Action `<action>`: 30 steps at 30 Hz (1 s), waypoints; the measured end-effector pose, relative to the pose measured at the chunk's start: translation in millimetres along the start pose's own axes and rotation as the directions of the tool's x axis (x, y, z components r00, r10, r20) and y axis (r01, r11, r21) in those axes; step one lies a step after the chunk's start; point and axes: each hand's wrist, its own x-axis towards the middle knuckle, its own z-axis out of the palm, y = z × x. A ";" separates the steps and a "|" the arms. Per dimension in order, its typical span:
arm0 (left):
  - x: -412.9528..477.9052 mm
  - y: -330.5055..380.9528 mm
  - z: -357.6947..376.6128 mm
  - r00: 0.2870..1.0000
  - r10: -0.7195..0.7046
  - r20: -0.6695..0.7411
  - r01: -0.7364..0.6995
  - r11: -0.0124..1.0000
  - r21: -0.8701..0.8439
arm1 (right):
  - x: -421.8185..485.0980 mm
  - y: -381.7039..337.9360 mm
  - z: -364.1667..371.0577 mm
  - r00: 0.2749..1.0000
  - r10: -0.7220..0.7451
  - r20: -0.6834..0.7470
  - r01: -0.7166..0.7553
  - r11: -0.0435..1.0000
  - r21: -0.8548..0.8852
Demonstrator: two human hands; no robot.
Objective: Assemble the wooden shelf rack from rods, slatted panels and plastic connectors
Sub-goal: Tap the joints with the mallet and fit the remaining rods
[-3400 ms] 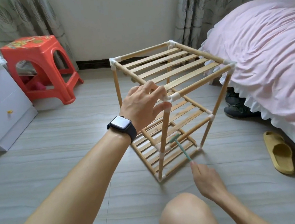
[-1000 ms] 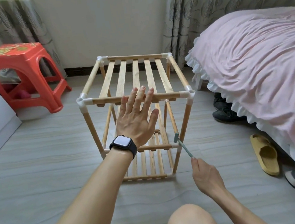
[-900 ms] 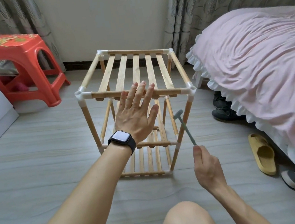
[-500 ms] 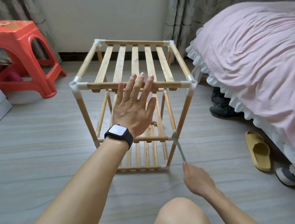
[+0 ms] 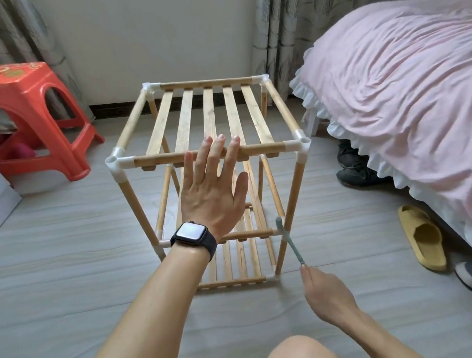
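Bedroom floor (image 5: 64,289), grey planks. Our left hand (image 5: 215,187), fingers straight, braces front top rod (image 5: 260,148) of rack (image 5: 209,113), mid-floor. Our right hand (image 5: 326,292) grips small hammer (image 5: 292,246), head beside front-right middle connector (image 5: 284,230). We fear glancing blow cracks plastic, skews leg.

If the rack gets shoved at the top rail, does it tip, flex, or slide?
Probably light: thin rods and open slats, so the rack may slide on the smooth floor. Tall on four thin legs, so a high push could tip it. Plastic corner connectors likely allow some wobble.
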 end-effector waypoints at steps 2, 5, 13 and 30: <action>1.1 -1.3 -0.8 1.000 0.012 -0.003 -0.012 1.000 0.005 | -1.9 -12.0 -12.7 0.990 -0.059 -0.126 0.081 0.981 0.179; 2.1 -3.1 1.5 1.000 0.001 0.002 -0.001 1.000 0.010 | -10.2 -38.5 -36.8 0.845 -0.228 -0.484 0.441 0.810 0.388; -0.3 -3.6 1.9 1.000 0.007 0.002 -0.007 1.000 0.014 | -12.3 -8.5 8.6 0.994 0.087 0.065 -0.084 0.996 -0.037; 13.3 -79.8 -65.2 0.973 0.081 0.215 -0.104 0.990 0.097 | -21.7 1.0 11.4 0.999 -0.042 -0.016 0.045 0.953 0.300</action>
